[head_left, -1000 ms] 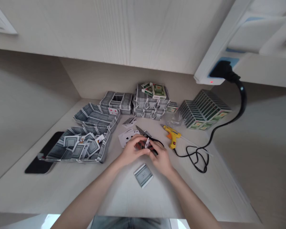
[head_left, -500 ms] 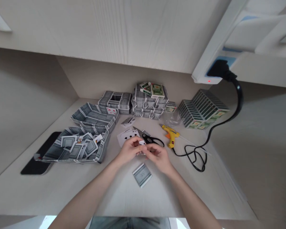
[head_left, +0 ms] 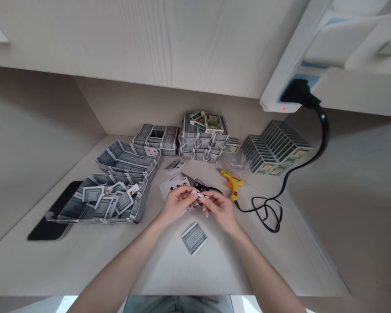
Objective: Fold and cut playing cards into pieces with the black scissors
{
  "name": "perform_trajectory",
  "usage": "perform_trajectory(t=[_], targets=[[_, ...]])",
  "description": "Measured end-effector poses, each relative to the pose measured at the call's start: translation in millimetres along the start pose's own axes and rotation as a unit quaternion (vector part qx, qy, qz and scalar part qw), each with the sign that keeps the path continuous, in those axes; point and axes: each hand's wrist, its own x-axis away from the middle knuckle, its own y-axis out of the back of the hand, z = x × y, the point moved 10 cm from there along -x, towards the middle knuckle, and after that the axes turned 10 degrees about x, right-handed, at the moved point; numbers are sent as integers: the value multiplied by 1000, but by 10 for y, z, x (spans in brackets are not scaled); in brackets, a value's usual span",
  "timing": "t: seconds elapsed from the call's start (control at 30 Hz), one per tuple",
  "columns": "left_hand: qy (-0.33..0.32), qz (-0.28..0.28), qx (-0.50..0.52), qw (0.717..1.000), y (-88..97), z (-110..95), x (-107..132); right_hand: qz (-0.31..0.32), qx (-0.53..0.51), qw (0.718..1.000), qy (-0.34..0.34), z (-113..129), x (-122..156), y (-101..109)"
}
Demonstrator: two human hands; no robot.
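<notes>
The bare left hand (head_left: 177,205) and the bare right hand (head_left: 222,210) come together, fingertips pinching a small white piece of playing card (head_left: 197,194) between them, near the black-handled metal scissors (head_left: 211,189). Nearer the person, a grey-patterned card square (head_left: 194,239) lies flat on the pale wood-grain tabletop (head_left: 169,269). A yellow plastic glue gun with an orange trigger (head_left: 235,182) rests beyond the right hand; leftward, a box of grey-patterned cards (head_left: 141,202) holds loose cards (head_left: 102,207).

My remote feed shows two bare forearms (head_left: 127,266), each tapering toward the wrist. Left grip (head_left: 179,204) and right grip (head_left: 222,211): ungloved hands, slim fingers. Lower garment (head_left: 153,305): faded blue-grey, denim-like, partly visible at the bottom edge.
</notes>
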Motion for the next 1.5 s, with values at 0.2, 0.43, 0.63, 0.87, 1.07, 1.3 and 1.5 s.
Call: perform_trajectory(t=[0.2,0.43,0.63,0.87,1.07,1.3,1.5], targets=[[8,-9,-9,1000,55,133,-6,-4,-43,999,-24,-69,-13,14],[10,-18,-19,1000,62,119,-5,-9,-42,998,-36,-102,-22,22],[-2,-11,-41,999,26,34,11,-9,-20,999,-30,-102,-13,9],[-13,-11,-89,996,33,61,13,15,40,999,-11,-168,-3,-32],[-28,-18,-158,987,58,48,18,43,164,985,20,-139,32,-91],[-38,-29,-182,982,95,40,13,45,381,911,154,126,102,-200],[-32,-28,-123,991,89,31,-8,27,434,881,188,224,139,-247]])
